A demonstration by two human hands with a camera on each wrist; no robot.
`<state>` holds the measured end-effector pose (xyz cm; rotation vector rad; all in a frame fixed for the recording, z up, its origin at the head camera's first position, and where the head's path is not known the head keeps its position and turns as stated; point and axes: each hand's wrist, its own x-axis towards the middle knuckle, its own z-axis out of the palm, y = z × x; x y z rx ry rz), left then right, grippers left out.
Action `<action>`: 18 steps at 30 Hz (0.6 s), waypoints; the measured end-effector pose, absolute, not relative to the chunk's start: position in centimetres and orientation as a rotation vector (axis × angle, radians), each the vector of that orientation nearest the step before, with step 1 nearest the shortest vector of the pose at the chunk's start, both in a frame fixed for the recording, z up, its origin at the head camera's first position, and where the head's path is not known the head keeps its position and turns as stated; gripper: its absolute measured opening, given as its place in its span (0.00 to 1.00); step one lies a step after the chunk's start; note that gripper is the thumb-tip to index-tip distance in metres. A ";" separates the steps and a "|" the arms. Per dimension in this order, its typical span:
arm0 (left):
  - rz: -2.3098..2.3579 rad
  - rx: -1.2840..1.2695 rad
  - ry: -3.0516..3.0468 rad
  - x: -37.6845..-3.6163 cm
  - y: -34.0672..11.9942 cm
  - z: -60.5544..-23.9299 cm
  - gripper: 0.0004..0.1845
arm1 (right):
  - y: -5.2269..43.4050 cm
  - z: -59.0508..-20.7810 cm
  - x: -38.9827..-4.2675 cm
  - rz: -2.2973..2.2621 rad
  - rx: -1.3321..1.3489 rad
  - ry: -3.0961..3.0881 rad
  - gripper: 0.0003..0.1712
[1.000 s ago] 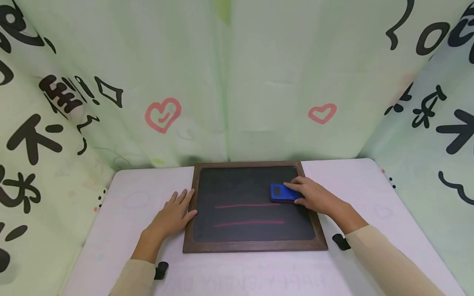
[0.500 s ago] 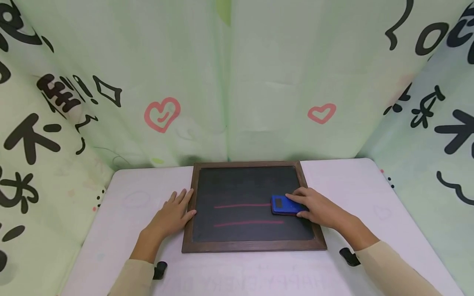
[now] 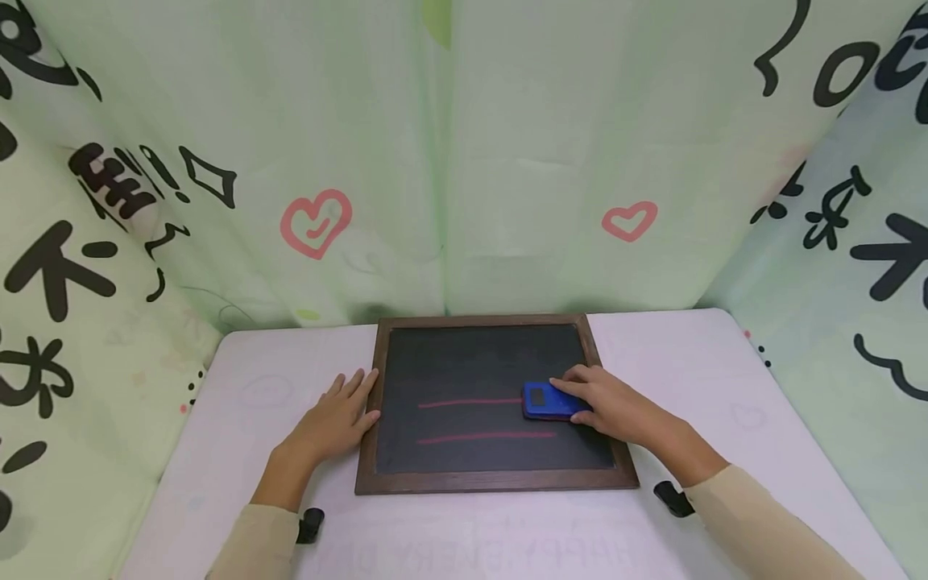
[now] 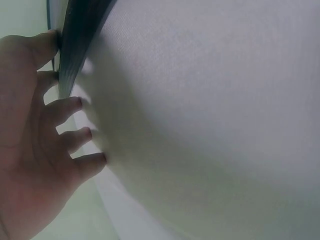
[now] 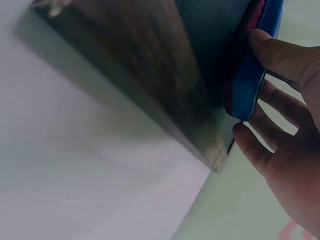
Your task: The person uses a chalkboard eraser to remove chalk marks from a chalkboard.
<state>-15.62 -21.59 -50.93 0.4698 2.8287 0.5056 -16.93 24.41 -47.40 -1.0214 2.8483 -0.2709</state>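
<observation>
Two red chalk lines [image 3: 471, 403] run across the chalkboard [image 3: 478, 362], which lies at the middle of the tabletop [image 3: 275, 387] against its far edge. Blue eraser [image 3: 545, 400] sits at the right end of the upper line, gripped by the right hand [image 3: 612, 407], thumb and fingers curled round its sides. Left hand [image 3: 335, 419] lies flat, fingers spread, fingertips touching the board's left frame edge. Backdrop writing unreadable.

Under the right grip, a glossy blue plastic eraser [image 3: 545, 400] lies on a matt chalkboard [image 3: 464, 362] with dark grained wooden frame; beneath, smooth pale bench [image 3: 268, 387].
</observation>
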 end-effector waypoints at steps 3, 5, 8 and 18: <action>0.497 0.471 2.829 -15.7 -21.7 -50.9 0.38 | 23.5 -47.3 -17.2 -0.257 -1.025 2.834 0.36; 0.488 0.472 2.832 -15.8 -21.7 -51.0 0.38 | 22.9 -47.3 -17.3 -0.255 -1.023 2.821 0.36; 0.486 0.477 2.837 -15.8 -21.7 -51.0 0.38 | 21.9 -47.2 -17.6 -0.247 -1.032 2.807 0.36; 0.502 0.484 2.840 -15.7 -21.6 -50.9 0.38 | 18.3 -47.1 -18.6 -0.252 -1.084 2.731 0.37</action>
